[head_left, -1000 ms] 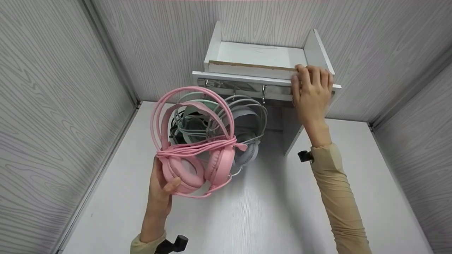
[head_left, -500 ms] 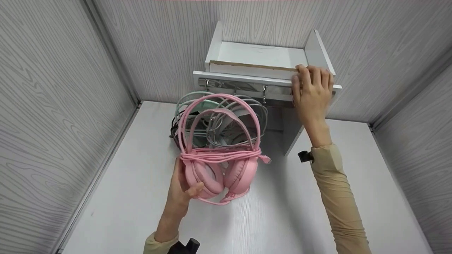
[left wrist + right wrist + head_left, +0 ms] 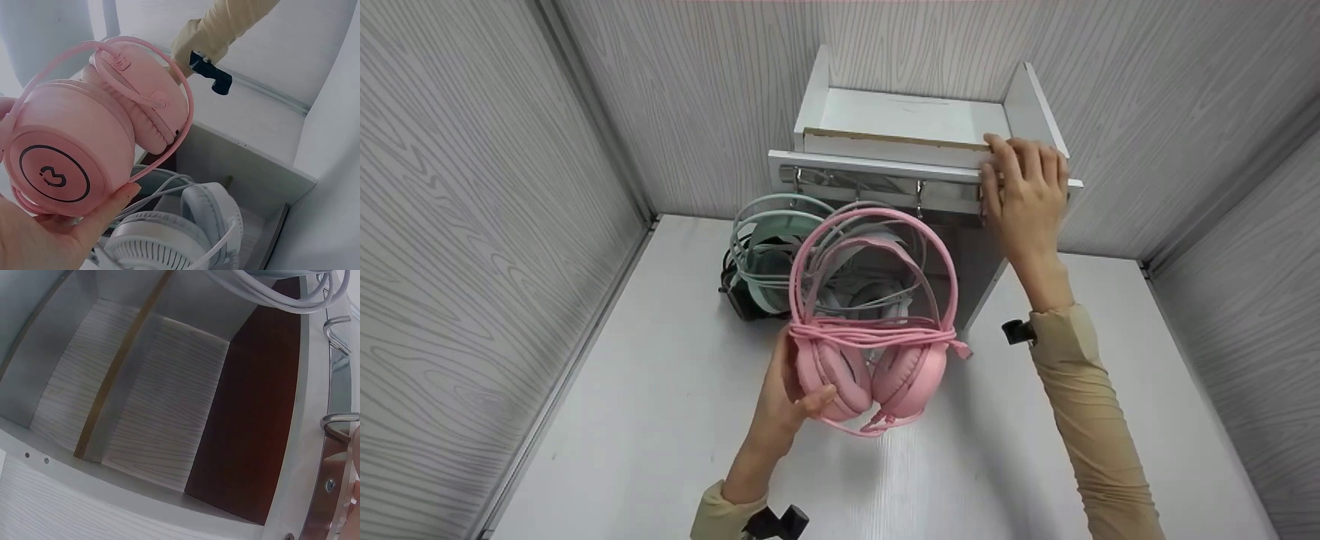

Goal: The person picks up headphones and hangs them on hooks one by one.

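Pink headphones [image 3: 877, 334] in left hand [image 3: 780, 405] — right hand [image 3: 1030, 201] on white shelf [image 3: 911, 114]

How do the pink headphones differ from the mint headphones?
The left hand grips the pink headphones, while the mint headphones are unheld. In the head view, the pink headphones are in front; the mint headphones are behind, partly hidden. Both have an inner band under a thin outer arch.

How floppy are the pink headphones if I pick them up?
The pink headphones are probably stiff, since the headband arches upright by itself. They may feel bottom-heavy, with both chunky ear cups low down. The wrapped cable looks bendy, so its plug might wobble.
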The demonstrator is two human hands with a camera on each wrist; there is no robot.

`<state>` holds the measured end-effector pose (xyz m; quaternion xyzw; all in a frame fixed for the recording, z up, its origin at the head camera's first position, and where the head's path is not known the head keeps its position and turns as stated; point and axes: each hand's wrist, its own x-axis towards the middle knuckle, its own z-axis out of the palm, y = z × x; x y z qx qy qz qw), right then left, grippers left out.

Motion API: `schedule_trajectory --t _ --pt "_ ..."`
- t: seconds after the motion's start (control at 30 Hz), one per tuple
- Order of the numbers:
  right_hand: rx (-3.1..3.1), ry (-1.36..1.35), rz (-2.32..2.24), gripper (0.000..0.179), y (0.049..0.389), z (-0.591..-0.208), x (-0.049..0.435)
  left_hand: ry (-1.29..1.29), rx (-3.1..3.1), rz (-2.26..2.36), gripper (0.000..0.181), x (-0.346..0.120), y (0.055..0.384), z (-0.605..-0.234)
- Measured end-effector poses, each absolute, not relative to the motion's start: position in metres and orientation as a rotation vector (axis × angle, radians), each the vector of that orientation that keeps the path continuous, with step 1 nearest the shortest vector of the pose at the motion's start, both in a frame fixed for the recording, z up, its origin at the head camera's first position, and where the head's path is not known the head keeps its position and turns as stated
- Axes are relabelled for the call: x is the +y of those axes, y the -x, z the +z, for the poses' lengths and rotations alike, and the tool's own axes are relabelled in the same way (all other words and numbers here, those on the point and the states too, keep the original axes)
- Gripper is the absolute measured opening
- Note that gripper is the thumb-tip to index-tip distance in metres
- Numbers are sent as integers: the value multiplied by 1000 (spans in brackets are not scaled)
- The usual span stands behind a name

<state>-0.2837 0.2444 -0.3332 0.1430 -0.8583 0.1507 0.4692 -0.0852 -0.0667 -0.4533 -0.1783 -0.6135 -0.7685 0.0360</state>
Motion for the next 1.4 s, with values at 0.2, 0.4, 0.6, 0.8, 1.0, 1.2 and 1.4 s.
schedule_trajectory --t 0.2,0.4,0.6,0.8,1.0,1.2,1.4 --pt "-2090 -470 367 37 280 -329 255 532 -1943 -2378 116 -52 88 -451" --pt "-2083 -596 356 36 273 -322 269 529 -1984 -2374 117 -36 92 -450" --pt "-2088 -696 369 38 270 -319 276 516 -1998 -2390 112 -19 100 -450" --pt "-2129 -708 380 38 268 -317 277 533 -1981 -2390 110 -1 108 -451" --pt "-2162 -733 340 40 265 -310 279 574 -1937 -2376 110 15 116 -453" --pt "-2230 -763 244 41 264 -306 284 508 -1979 -2329 114 28 122 -458" --pt "-2226 -777 256 43 263 -306 284 476 -1953 -2323 111 44 131 -467"
